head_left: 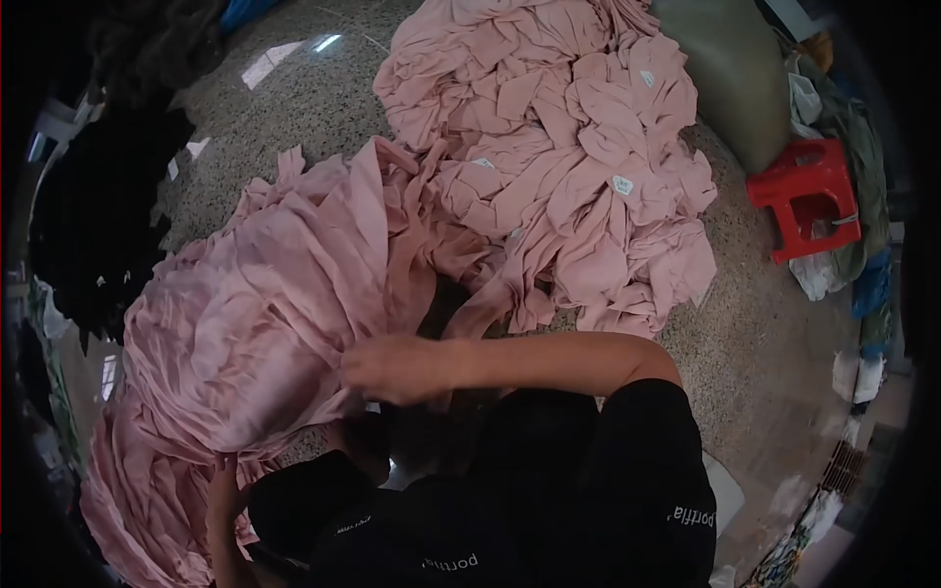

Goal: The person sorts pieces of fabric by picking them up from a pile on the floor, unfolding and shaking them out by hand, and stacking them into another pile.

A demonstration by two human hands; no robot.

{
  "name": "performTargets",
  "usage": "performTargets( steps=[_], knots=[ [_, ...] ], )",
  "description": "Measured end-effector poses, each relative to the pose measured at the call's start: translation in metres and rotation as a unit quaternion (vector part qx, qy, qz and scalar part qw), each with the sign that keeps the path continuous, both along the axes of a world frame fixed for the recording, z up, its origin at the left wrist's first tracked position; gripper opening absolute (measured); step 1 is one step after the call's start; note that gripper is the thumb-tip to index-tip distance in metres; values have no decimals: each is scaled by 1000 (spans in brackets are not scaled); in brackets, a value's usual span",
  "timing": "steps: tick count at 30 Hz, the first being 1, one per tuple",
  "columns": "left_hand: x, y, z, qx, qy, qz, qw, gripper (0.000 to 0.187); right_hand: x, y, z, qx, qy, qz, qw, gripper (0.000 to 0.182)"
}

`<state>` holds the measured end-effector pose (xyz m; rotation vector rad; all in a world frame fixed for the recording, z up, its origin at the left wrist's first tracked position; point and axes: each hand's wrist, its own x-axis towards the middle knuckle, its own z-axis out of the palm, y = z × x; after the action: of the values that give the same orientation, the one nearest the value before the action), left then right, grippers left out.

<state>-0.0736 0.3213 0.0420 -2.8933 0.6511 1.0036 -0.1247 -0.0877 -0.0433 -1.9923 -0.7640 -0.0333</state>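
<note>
A large piece of pink cloth (260, 304) spreads in loose folds over the left half of the head view. My right hand (392, 369) reaches across from the right and is closed on the cloth's near right edge, slightly blurred. Lower left, my left hand (224, 490) grips the bottom edge of the same cloth, its fingertips partly hidden by the folds. More pink fabric (137, 490) hangs or lies beyond the left hand.
A big heap of pink garments (588, 147) with small white labels covers the speckled floor (250, 108) ahead. Black fabric (98, 216) lies at the left. To the right are a red plastic stool (809, 196), an olive-coloured bulk (730, 69) and several bags along the edge.
</note>
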Motion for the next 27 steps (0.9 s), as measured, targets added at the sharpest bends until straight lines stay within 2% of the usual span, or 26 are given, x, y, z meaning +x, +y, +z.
performTargets(
  steps=[1,2,3,4,5,6,8,9,10,11,12,14,15,16,18,19,21,22,23,24,25,26,27],
  knots=[
    [2,-3,-4,-38,44,33,998,67,8,-24,-6,-29,-53,-90,994,24],
    [10,-4,-9,-90,10,7,996,58,17,-57,-10,-61,-108,-176,977,27],
    [19,-2,-4,-34,21,17,999,53,21,-97,-7,-122,-29,-283,951,32],
    [27,-2,9,23,27,27,999,48,24,-131,-16,-150,-77,-437,884,34],
    [33,-17,24,25,25,33,999,39,21,-176,-43,-174,-29,-542,822,36],
    [40,-29,34,21,14,26,999,39,13,-208,-59,-192,2,-672,715,40],
    [53,-53,50,166,-9,-2,986,37,-2,-244,-77,-198,127,-835,498,37],
    [56,-64,58,131,-56,-64,988,38,-3,-254,-97,-190,121,-842,491,37],
    [58,-81,61,132,-67,-71,987,38,-3,-259,-121,-67,173,-850,493,34],
    [59,-104,66,33,-113,-109,987,41,-3,-256,-134,57,226,-840,490,31],
    [60,-130,72,-67,-155,-146,975,45,2,-247,-134,82,187,-810,550,28],
    [62,-203,92,-80,-56,-156,983,48,13,-211,-107,111,122,-719,675,24],
    [66,-229,90,-146,13,-146,978,51,13,-184,-79,115,97,-659,737,23],
    [70,-252,80,-211,83,-134,965,54,9,-161,-61,89,158,-576,797,22],
    [80,-293,38,-372,203,-17,906,58,-3,-115,-15,89,99,-436,890,18],
    [88,-315,8,-391,221,21,893,62,-10,-100,2,59,79,-396,913,17],
    [83,-380,-23,-369,191,-9,910,69,-19,-82,13,31,61,-355,932,16],
    [71,-409,-32,-321,293,14,900,69,-23,-76,13,32,20,-315,948,16],
    [62,-421,-56,-317,337,-14,886,66,-27,-74,14,33,-20,-276,960,16],
    [54,-433,-80,-312,381,-40,869,63,-32,-75,17,32,-17,-278,960,16],
    [45,-443,-97,-353,368,-115,853,59,-39,-78,21,8,52,-222,974,17],
    [43,-444,-109,-352,375,-116,850,59,-47,-83,22,-15,121,-164,979,19],
    [39,-448,-102,-332,411,-58,847,52,-54,-91,20,-14,126,-169,977,19]
  ],
)
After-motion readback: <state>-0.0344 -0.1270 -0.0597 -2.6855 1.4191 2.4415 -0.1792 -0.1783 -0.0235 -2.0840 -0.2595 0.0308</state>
